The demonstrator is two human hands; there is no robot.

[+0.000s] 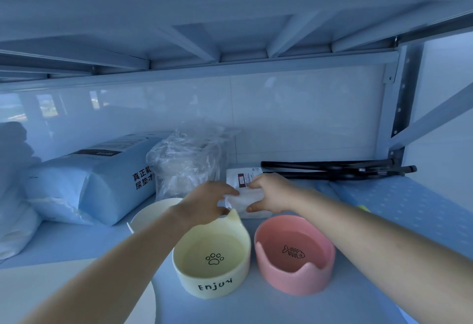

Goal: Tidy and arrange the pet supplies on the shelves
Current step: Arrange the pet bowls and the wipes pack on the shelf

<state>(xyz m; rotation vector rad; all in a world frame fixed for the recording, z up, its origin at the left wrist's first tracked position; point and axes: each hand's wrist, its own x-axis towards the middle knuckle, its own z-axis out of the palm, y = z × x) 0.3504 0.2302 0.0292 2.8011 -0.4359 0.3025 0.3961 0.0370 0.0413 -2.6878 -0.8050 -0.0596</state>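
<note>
A white wipes pack (pixel 244 202) with a brown label lies at the middle of the shelf (pixel 294 308), behind two pet bowls. My left hand (pixel 207 202) grips its left end and my right hand (pixel 268 194) pinches its right end, thumb under and fingers on top. The yellow bowl (pixel 212 282) with a paw print and the word "Enjoy" stands in front of my left hand. To its right stands the pink bowl (pixel 294 279) with a fishbone drawing. A white bowl (pixel 151 212) sits behind the yellow one, partly hidden by my left forearm.
A blue pad pack (pixel 97 183) lies at the left, with a clear plastic bag (pixel 186 159) next to it. A black folded stand (pixel 337 167) lies along the back right. White soft bundles (pixel 15 229) sit at the far left. The upper shelf hangs low overhead.
</note>
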